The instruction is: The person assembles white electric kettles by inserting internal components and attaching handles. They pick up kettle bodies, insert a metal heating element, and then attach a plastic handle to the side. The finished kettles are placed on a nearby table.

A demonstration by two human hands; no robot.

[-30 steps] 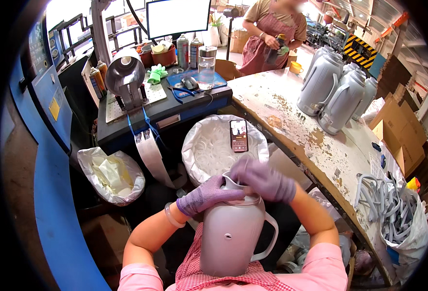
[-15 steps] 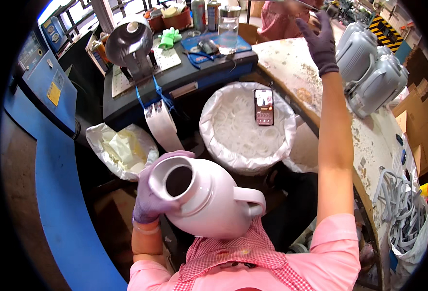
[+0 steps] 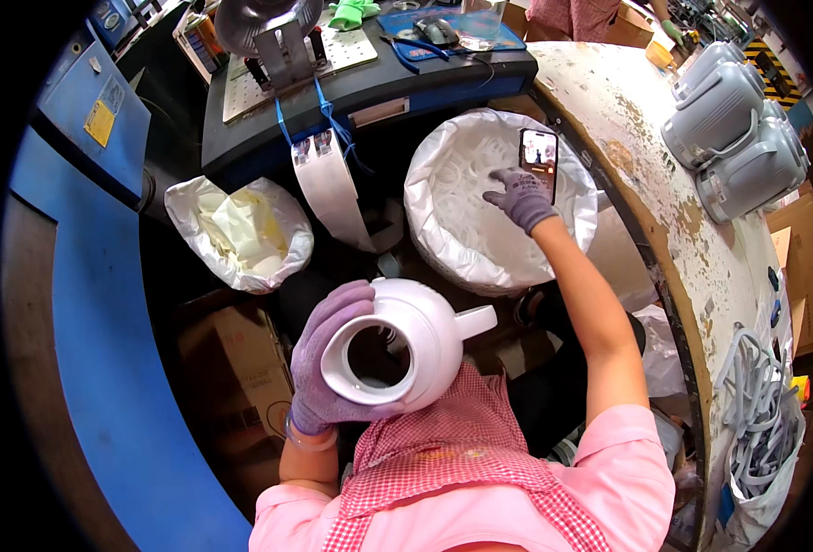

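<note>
My gloved left hand (image 3: 328, 363) is wrapped round the neck of a white plastic jug (image 3: 438, 336) with a handle. The jug tilts in my lap, its wide mouth facing up toward me. Farther off and to the right, my gloved right hand (image 3: 522, 199) reaches over clear plastic rings (image 3: 466, 198) with its fingers apart. No ring can be made out in it. The rings fill a container lined with a white bag (image 3: 429, 152). Beside that hand, a phone (image 3: 538, 156) with a lit screen rests on the container's right side.
A smaller bag (image 3: 185, 207) with pale scraps stands left, near a hanging label strip (image 3: 333, 189). The dark bench (image 3: 241, 138) carries a metal fixture and blue-handled pliers (image 3: 411, 57). Grey jugs (image 3: 747, 166) stand on the worn curved table (image 3: 599, 110); grey strips (image 3: 758, 386) lie lower right.
My right hand has come down from above the curved table to the rings. The jug has turned its mouth more toward me, still in my left hand. The view has tipped downward.
</note>
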